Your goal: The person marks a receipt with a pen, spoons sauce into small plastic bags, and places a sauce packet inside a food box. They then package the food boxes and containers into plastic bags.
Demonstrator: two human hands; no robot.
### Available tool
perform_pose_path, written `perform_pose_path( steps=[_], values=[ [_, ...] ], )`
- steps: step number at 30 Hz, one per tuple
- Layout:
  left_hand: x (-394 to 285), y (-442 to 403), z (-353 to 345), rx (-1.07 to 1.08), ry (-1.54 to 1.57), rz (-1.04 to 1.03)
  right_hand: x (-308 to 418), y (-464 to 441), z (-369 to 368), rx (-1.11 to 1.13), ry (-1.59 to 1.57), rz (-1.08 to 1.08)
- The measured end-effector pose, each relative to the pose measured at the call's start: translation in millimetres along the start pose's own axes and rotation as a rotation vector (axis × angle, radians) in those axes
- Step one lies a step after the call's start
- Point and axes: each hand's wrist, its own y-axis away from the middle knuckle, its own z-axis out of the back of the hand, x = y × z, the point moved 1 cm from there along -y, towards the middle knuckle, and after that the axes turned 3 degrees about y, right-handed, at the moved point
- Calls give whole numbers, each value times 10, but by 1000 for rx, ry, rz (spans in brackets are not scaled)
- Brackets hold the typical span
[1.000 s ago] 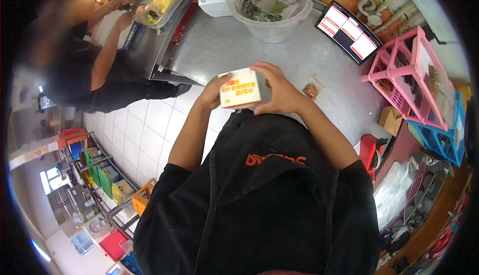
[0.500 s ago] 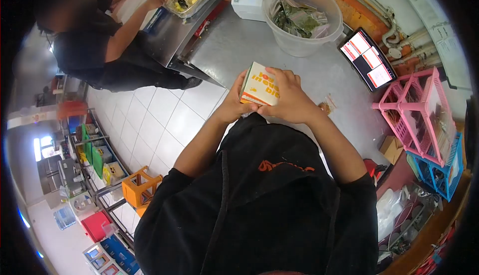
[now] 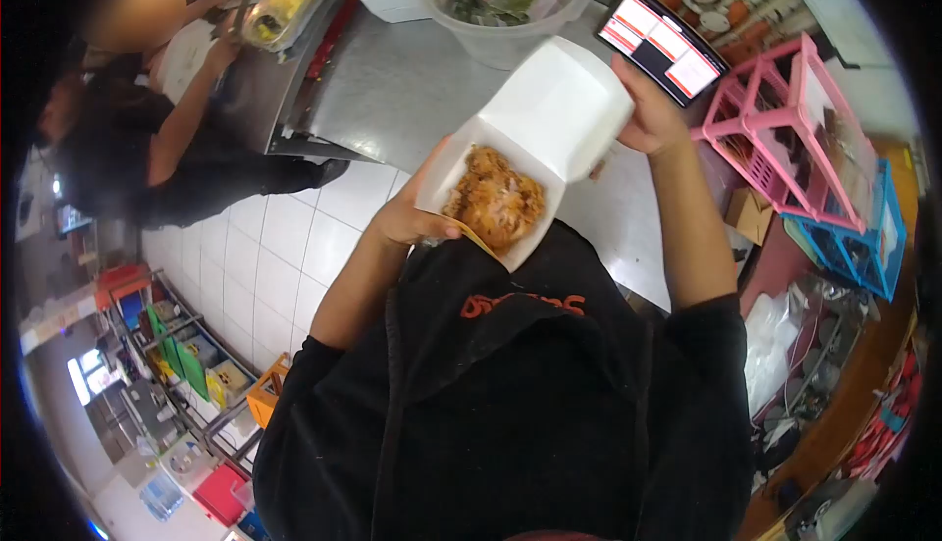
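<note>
Steel desk (image 3: pixel 392 90) beyond, I have the box (image 3: pixel 442 176) open near its edge, left hand (image 3: pixel 410 217) gripping the base, right hand (image 3: pixel 655 114) seemingly pinching the bendy lid (image 3: pixel 554 109); likely light, crushable card, best held low beneath crumbly fried food (image 3: pixel 496 203).

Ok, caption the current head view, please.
Left hand supports an open carton of fried food; right hand holds its lid.
</note>
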Motion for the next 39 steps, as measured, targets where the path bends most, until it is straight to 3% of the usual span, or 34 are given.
perform_pose_path(
  steps=[1,3,5,7,9,13,16,17,19,21,26,27,29,30,32,35,36,39],
  values=[
    [19,1,35,-41,41,17,-14,22,16,33,-73,25],
    [74,11,112,-78,30,16,-328,46,640,-427,64,61],
    [24,19,55,-185,31,-18,-808,92,1027,-715,684,43],
    [14,48,56,-214,-3,-45,-1148,228,1015,-733,1647,-83],
    [-58,84,-8,-210,-106,-94,-1510,381,857,-746,1853,74],
    [-216,144,-191,-187,-171,-154,-1713,366,805,-806,1853,80],
    [-332,135,-265,-152,-251,-270,-1820,355,1192,-980,1407,165],
    [-381,128,-285,-139,-277,-317,-1933,367,1467,-878,787,186],
    [-484,105,-322,-109,-327,-413,-1634,445,1162,-788,498,275],
    [-579,79,-322,-85,-355,-490,-1280,512,701,-772,544,381],
    [-786,45,-261,-35,-365,-596,-344,596,-929,-320,447,871],
    [-821,57,-225,-34,-364,-607,-276,591,-1204,-312,455,874],
    [-854,97,-115,-75,-276,-501,-197,534,-1704,-271,607,1047],
    [-869,106,-37,-52,-286,-512,-122,436,-1952,-270,612,1052],
    [-955,144,111,-23,-341,-514,-19,233,-2364,-349,1443,1000],
    [-1055,233,344,4,-332,-512,-140,-15,-2377,-537,1216,960],
    [-1106,277,436,-7,-371,-497,-178,-112,-2408,-602,1061,853],
    [-1223,368,679,-11,-371,-471,-346,-332,-2365,-484,1270,783]
  ],
)
